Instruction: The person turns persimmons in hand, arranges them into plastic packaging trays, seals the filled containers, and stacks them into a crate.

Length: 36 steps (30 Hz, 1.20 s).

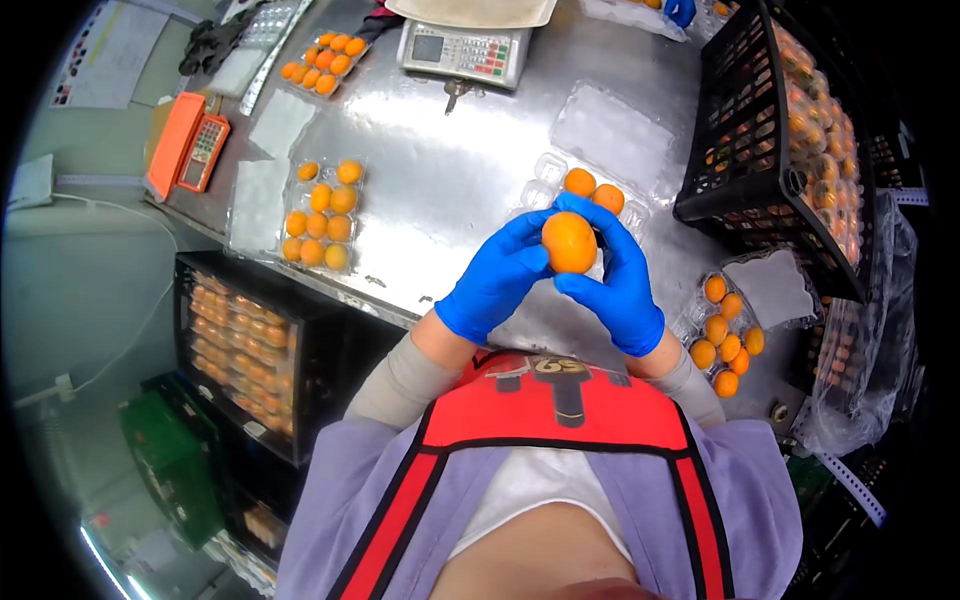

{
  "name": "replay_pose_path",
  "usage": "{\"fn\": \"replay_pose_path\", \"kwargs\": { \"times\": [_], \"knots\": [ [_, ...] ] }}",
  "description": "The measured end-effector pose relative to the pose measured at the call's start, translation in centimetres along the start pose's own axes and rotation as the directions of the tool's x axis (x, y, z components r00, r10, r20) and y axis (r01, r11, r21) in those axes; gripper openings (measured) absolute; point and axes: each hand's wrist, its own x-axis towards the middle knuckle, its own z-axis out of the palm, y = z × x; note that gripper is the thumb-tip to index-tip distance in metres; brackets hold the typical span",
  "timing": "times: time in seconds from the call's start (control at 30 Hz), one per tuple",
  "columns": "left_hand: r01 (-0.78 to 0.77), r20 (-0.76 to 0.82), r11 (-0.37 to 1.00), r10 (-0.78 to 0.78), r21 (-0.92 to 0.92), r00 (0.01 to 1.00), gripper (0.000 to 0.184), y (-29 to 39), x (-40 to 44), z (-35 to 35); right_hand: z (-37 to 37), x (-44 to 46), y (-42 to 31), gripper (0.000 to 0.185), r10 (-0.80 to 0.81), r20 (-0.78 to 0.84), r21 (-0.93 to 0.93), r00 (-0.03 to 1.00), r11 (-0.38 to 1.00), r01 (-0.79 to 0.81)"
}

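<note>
In the head view, the blue-gloved left hand (497, 272) and the blue-gloved right hand (618, 283) come together around one round orange fruit (570, 243), fingers closed on it from both sides. The fruit is held up over the near part of a clear plastic tray with molded cups (549, 168), where two more orange fruits (579, 182) show just beyond the fingertips. The tray's clear lid (612, 128) lies open on its far side.

All this is above a shiny metal table (430, 190). To the left sits a clear tray of orange fruits in rows (320, 225), its lid opened outward; farther off is a smaller-looking filled tray (325, 65) near a silver digital scale with a keypad (465, 55). An orange-cased device with a keypad (188, 147) stands near the left edge.

On the right, a black plastic crate packed with boxed fruit (745, 130) leans at a tilt, and near it lies an open clear tray with several fruits (722, 335). Another person's blue-gloved hand (680, 12) shows at the top.
</note>
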Motion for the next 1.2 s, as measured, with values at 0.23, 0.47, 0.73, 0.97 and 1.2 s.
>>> {"fn": "replay_pose_path", "kwargs": {
  "times": [0.23, 0.47, 0.73, 0.97, 1.2],
  "knots": [
    [-0.043, -0.052, 0.977, 0.055, 0.207, 0.997, 0.064, 0.2, 0.7, -0.6, -0.2, 0.9, -0.1, 0.071, -0.084, 0.021, -0.275, 0.996, 0.957, 0.086],
    [-0.043, 0.004, 0.994, 0.043, 0.103, 0.999, 0.067, -0.8, 1.7, -1.0, -0.8, 0.8, 0.3, 0.072, -0.097, 0.023, -0.343, 0.995, 0.934, 0.099],
    [-0.188, 0.085, 0.975, 0.179, 0.116, 0.980, 0.064, -1.0, 2.3, 0.2, -0.5, -0.5, 0.7, 0.062, -0.092, -0.177, -0.258, 0.980, 0.965, 0.044],
    [-0.052, -0.035, 0.994, 0.056, 0.094, 0.998, 0.045, -4.3, 2.6, 0.1, -1.4, -3.7, 1.0, 0.055, -0.295, -0.173, -0.669, 0.940, 0.735, 0.107],
    [0.188, -0.100, 0.981, -0.182, 0.046, 0.978, 0.015, -7.0, 3.8, 0.7, -1.5, -8.5, 2.4, 0.056, -0.152, -0.351, -0.697, 0.924, 0.701, -0.150]
  ]
}}
